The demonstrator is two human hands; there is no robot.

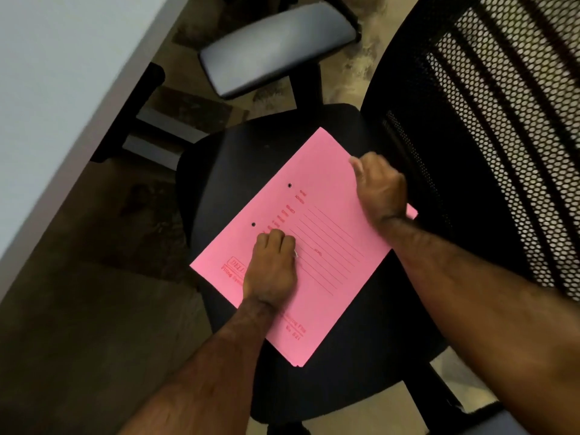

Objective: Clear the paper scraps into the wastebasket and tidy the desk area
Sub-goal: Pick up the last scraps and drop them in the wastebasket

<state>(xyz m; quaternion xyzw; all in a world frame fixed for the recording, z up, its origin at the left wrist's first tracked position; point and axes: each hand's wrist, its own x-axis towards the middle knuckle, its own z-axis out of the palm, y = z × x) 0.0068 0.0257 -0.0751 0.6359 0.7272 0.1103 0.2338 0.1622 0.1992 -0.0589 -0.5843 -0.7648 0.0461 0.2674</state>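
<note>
A pink file folder [317,246] with red print and two punch holes lies flat on the black seat [226,171] of an office chair. My left hand [273,271] rests on the folder's near left part as a closed fist. A small white sliver, seemingly a paper scrap [295,254], pokes out beside its knuckles. My right hand [381,189] grips the folder's far right edge, thumb on top and fingers curled under. No wastebasket is in view.
The chair's black mesh backrest [502,136] rises on the right. A grey padded armrest [276,48] sits beyond the seat. A white desk edge [62,105] runs along the left. Brown patterned floor [94,309] shows below.
</note>
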